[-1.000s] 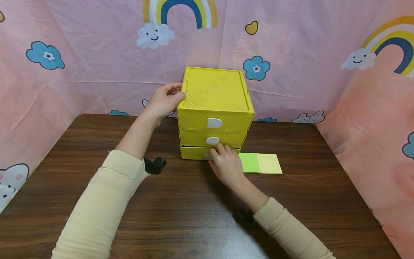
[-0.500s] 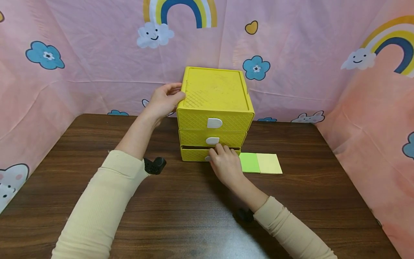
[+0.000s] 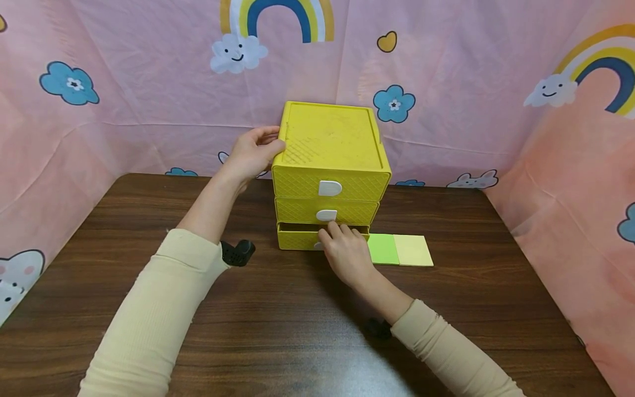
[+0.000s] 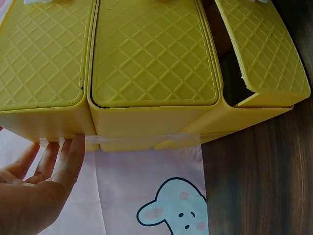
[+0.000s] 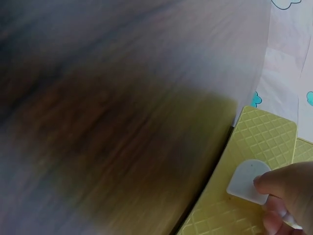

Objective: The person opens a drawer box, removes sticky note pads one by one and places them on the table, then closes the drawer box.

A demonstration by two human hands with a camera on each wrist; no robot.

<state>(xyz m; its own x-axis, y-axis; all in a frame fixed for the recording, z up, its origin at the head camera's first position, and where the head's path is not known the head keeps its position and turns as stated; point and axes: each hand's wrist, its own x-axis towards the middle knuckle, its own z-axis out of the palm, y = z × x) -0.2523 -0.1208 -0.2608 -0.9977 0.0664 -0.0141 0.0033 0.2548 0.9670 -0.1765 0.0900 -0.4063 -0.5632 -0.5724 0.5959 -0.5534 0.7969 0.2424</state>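
A yellow three-drawer box point(image 3: 329, 135) stands on the table, each drawer with a white tab handle. Its bottom drawer point(image 3: 297, 239) is pulled partly out, while the upper two sit closed. My left hand point(image 3: 252, 156) rests against the box's left side, its fingers point(image 4: 73, 159) fairly straight on the side wall and the thumb at the top edge. At the bottom drawer, my right hand point(image 3: 346, 251) pinches the white handle point(image 5: 248, 182), thumb on its face. What the drawer holds is hidden from these views.
A green paper square point(image 3: 383, 249) and a pale yellow square point(image 3: 413, 251) lie side by side right of the box. The brown wooden table point(image 3: 238, 325) spreads in front. A pink printed cloth point(image 3: 163, 94) hangs behind and at both sides.
The bottom drawer has slid outward toward me, widening the dark gap above its front. My right hand moved slightly with it. The left hand has stayed in place on the box.
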